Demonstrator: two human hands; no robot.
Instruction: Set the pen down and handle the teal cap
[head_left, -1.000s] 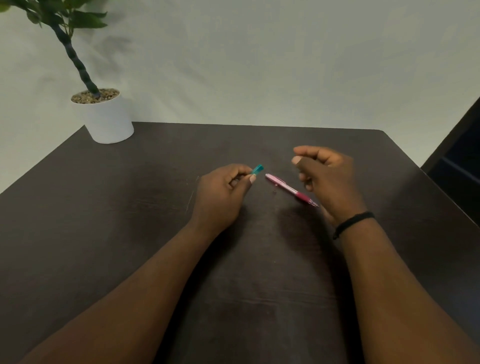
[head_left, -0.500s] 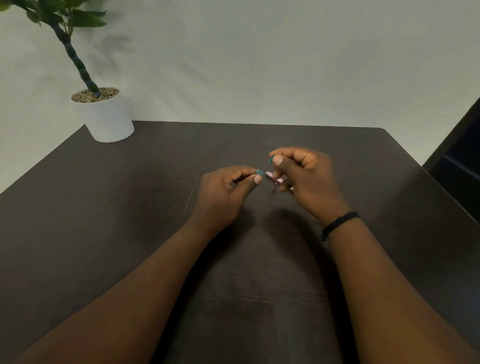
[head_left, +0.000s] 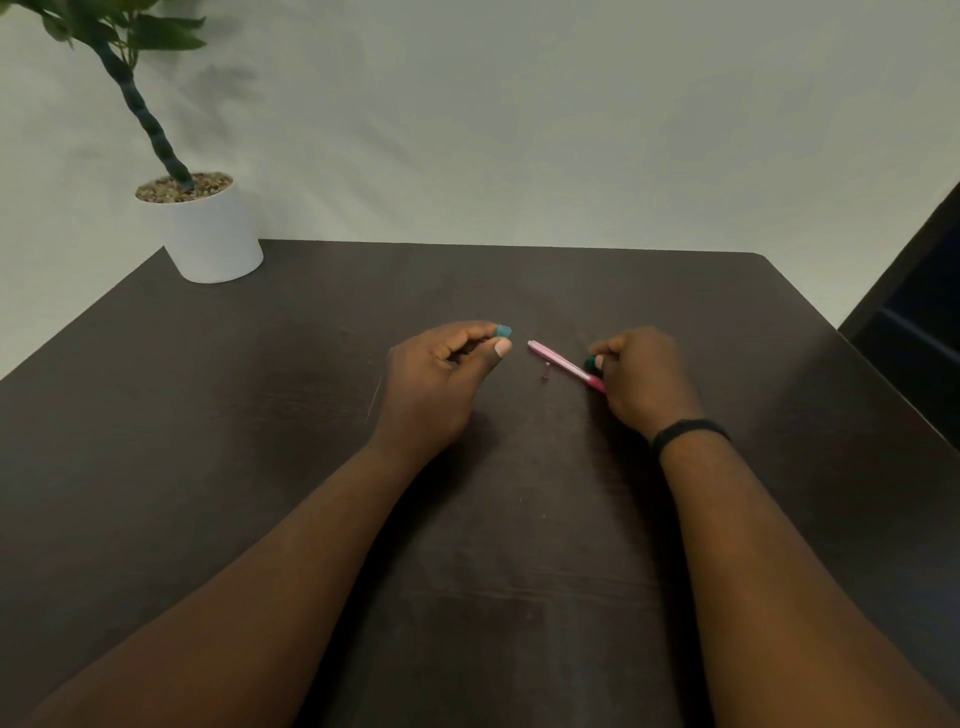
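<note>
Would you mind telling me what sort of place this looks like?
Probably a plain desk in a home or office: a dark wooden table against a bare pale wall, a potted plant in its corner, and a pink pen beside the hands.

I see a dark brown wood-grain tabletop (head_left: 260, 467) with a rounded far right corner, its far edge close against a pale wall. On its far left corner stands a white round ceramic pot (head_left: 210, 236) topped with pebbles, holding a plant with a twisted dark stem. Near the middle lies a slim pink plastic pen (head_left: 558, 361), angled from far left to near right. Just beside the pen rests a tiny pale piece (head_left: 545, 371), too small for me to identify.
</note>
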